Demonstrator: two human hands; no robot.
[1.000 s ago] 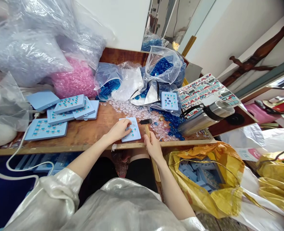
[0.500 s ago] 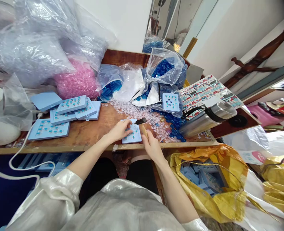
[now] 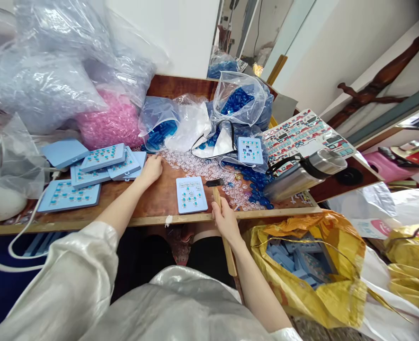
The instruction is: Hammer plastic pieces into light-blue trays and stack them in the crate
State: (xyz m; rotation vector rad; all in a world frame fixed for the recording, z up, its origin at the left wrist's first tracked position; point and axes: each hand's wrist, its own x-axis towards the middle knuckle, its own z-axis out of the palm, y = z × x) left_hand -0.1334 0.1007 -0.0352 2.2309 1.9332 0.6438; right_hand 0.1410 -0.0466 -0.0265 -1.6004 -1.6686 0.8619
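A light blue plastic panel (image 3: pixel 191 207) with small turquoise pieces lies flat at the front edge of the bench. My right hand (image 3: pixel 225 218) is wrapped round the wooden handle of a hammer (image 3: pixel 227 253), whose dark head is just right of the panel. My left hand (image 3: pixel 152 169) is away from the panel, at the left edge of a pile of small clear plastic pieces (image 3: pixel 195 163). Its fingers are curled together; whatever is between them is hidden. Left of it, several similar blue panels (image 3: pixel 103 157) lie stacked and overlapping.
Behind are bags of blue pieces (image 3: pixel 163 132) and pink pieces (image 3: pixel 110 121). Another blue panel (image 3: pixel 250 150) leans at the right. Dark blue pieces (image 3: pixel 257 187) lie beside a steel flask (image 3: pixel 301 177). A yellow sack (image 3: pixel 276 279) of blue panels stands below right.
My left hand has left the panel and moved left and away from me to the clear pieces. The hammer is still in my right hand, its head slightly farther right.
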